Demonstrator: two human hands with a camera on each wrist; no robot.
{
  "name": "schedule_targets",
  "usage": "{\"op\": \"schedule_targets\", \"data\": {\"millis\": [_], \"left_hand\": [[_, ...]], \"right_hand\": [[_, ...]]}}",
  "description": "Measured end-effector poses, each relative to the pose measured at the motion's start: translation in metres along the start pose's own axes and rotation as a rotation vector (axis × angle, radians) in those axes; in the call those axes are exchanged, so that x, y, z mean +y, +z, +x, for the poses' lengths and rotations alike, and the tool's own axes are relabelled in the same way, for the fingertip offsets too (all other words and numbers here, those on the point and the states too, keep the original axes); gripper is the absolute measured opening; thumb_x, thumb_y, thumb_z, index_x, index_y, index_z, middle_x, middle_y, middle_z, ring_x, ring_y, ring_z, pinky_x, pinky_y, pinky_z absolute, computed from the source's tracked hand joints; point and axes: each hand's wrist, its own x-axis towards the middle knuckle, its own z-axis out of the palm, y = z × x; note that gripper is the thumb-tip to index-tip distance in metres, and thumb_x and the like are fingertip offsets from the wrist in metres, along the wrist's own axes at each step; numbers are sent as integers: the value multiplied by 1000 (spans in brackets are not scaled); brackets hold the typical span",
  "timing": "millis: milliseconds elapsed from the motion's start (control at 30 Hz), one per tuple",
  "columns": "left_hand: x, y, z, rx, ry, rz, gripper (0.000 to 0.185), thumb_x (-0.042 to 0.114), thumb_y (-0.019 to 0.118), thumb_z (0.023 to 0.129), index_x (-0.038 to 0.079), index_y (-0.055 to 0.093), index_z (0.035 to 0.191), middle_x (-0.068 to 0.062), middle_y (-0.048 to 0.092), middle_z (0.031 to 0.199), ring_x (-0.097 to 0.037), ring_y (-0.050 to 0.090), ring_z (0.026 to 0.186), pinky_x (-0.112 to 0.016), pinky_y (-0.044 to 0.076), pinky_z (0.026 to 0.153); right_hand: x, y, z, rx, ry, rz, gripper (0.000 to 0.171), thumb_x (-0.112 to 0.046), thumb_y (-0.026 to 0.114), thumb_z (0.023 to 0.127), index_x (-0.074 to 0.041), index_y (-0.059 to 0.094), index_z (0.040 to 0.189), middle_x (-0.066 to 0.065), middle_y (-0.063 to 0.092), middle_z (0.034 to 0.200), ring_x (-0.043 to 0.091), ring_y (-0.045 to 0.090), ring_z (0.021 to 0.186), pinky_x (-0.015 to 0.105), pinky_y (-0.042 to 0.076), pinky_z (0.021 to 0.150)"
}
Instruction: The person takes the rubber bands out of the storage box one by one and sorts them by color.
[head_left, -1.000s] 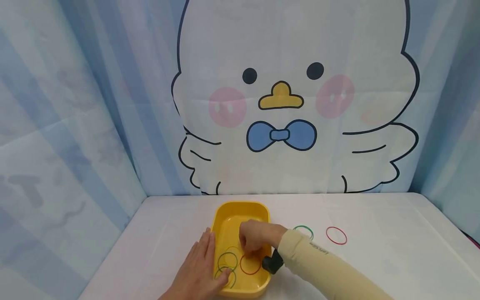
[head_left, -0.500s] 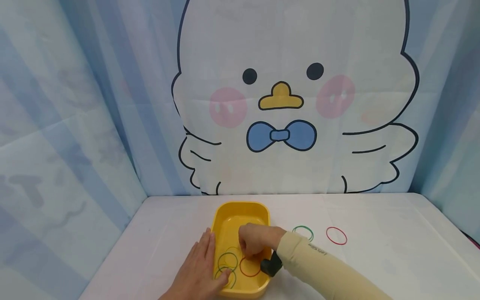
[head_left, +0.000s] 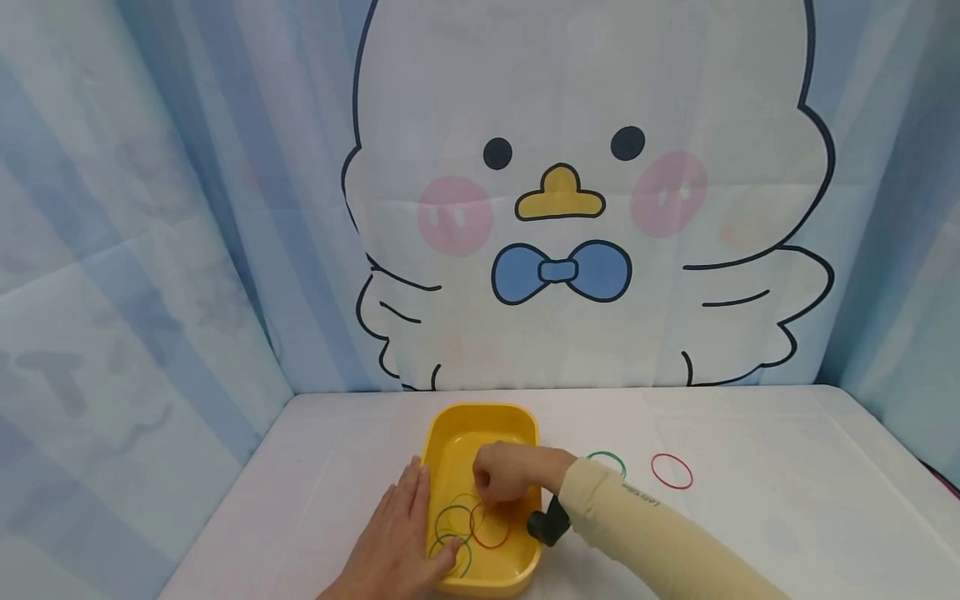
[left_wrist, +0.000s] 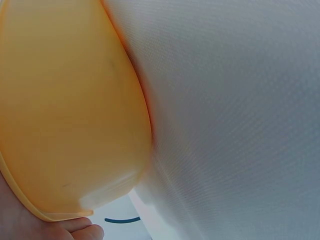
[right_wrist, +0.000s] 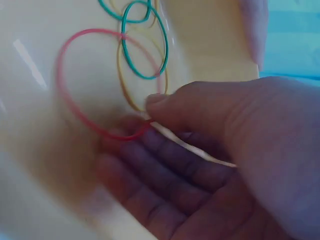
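**Bands going into the yellow tray, two left out**

R hand (head_left: 504,475) is down inside the yellow tray (head_left: 480,414), fingers curled, tips at the red band (right_wrist: 75,100) on the tray floor. Wrist view shows thumb & fingers touching or pinching its near edge; can't tell if it's a real grip or just contact. L hand (head_left: 397,542) lies flat w/ straight fingers along the tray's left rim, fingertips over the near corner, holding nothing, prob. steadying it.

In the tray: red band, a yellow band (right_wrist: 134,100) partly under it, plus green bands (right_wrist: 145,45) overlapping near the left side. So several are in already, by my read.

Left on the white worktop (head_left: 750,517), right of the tray: one green band (head_left: 606,463) just past the R sleeve, and one red band on the worktop (head_left: 672,471) further right, apart from each other. Judging by that, most of the job looks done, two bands to go.
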Motion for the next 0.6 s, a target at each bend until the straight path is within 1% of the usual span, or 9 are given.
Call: {"op": "schedule_targets", "data": {"millis": [100, 233, 433, 600], "left_hand": [[0, 0, 0, 2, 7, 2, 95, 56, 55, 90, -3, 22, 155, -19, 14, 165, -33, 27, 149, -56, 25, 121], [-1, 0, 1, -5, 2, -1, 95, 57, 55, 90, -3, 22, 155, -19, 14, 165, -33, 27, 149, -56, 24, 121], [1, 0, 2, -30, -24, -3, 96, 59, 55, 89, -3, 22, 156, -18, 13, 166, -33, 27, 149, -57, 23, 121], [3, -1, 2, -22, -19, 9, 97, 59, 55, 89, -3, 22, 156, -18, 13, 166, -32, 28, 149, -56, 24, 121]], "right_hand": [[2, -2, 1, 20, -21, 53, 14, -9, 67, 88, -16, 62, 76, -4, 53, 67, 10, 49, 61, 20, 41, 55], [4, -3, 1, 20, -48, 159, 11, -8, 68, 88, -13, 65, 79, -3, 57, 68, 10, 52, 61, 19, 48, 57], [7, -8, -3, -3, -69, 381, 6, -4, 66, 90, -4, 70, 86, 5, 66, 71, 16, 61, 61, 29, 59, 64], [12, -11, -5, -5, -91, 498, 6, -4, 65, 91, 0, 70, 90, 12, 69, 75, 18, 66, 62, 34, 62, 66]]}}
